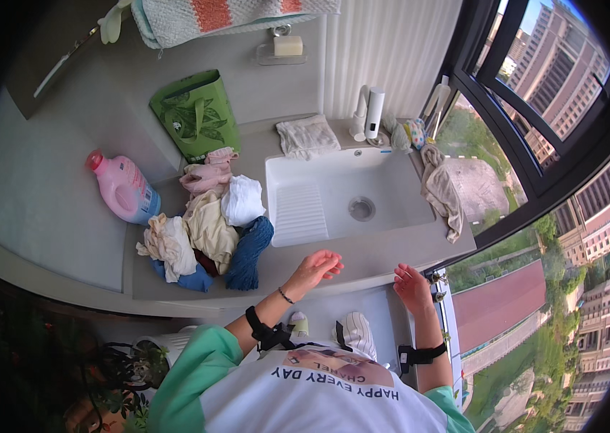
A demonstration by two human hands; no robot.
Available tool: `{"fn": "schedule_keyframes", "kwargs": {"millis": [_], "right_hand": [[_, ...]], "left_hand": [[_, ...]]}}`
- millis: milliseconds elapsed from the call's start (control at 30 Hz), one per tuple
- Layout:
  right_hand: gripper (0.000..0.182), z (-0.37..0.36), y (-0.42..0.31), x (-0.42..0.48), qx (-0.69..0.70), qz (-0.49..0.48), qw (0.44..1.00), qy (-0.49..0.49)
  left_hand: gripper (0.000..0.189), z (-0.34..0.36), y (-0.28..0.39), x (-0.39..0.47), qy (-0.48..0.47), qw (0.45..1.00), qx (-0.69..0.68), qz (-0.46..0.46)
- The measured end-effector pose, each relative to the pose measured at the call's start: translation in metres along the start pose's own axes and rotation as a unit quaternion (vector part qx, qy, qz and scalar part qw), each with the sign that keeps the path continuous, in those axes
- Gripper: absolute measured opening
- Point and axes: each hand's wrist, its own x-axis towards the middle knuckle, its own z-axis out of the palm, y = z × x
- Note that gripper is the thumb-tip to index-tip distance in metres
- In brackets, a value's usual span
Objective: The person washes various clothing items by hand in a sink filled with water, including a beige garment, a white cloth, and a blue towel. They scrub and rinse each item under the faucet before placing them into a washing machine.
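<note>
Near the counter's front edge, my left hand (320, 269) hovers with loosely bent fingers and nothing in it. My right hand (412, 287) is raised farther right, also bare, its fingers slightly spread, close to the window side. Beyond both hands is a white sink (402, 187) with a ribbed washboard slope (298, 212) on its left and a round drain (362, 208). Left of the sink lies a heap of clothes: a white cloth (243, 200), a cream garment (210, 230), a pink garment (207, 176), a blue knitted piece (249, 254) and a crumpled white garment (172, 249).
A pink detergent bottle (121, 187) and a green bag (196, 116) stand behind the clothes. A folded rag (308, 136) lies by the white faucet (374, 112); another cloth (437, 187) drapes the right rim. Soap (288, 46) sits on a wall dish. A window frame (548, 178) borders the right.
</note>
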Motion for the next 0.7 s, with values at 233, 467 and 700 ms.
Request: {"fn": "schedule_keyframes", "kwargs": {"millis": [233, 467, 700], "right_hand": [[0.022, 0.029, -0.092, 0.107, -0.108, 0.062, 0.991, -0.057], [0.021, 0.079, -0.13, 0.17, -0.181, 0.134, 0.963, -0.149], [0.02, 0.096, -0.125, 0.197, -0.179, 0.182, 0.951, -0.176]], "left_hand": [[0.021, -0.042, 0.01, 0.028, 0.351, 0.881, 0.191, 0.253], [0.072, -0.176, 0.056, -0.076, 0.853, 0.357, 0.38, -0.026], [0.037, -0.246, 0.014, -0.144, 0.768, 0.554, 0.054, 0.317]]}}
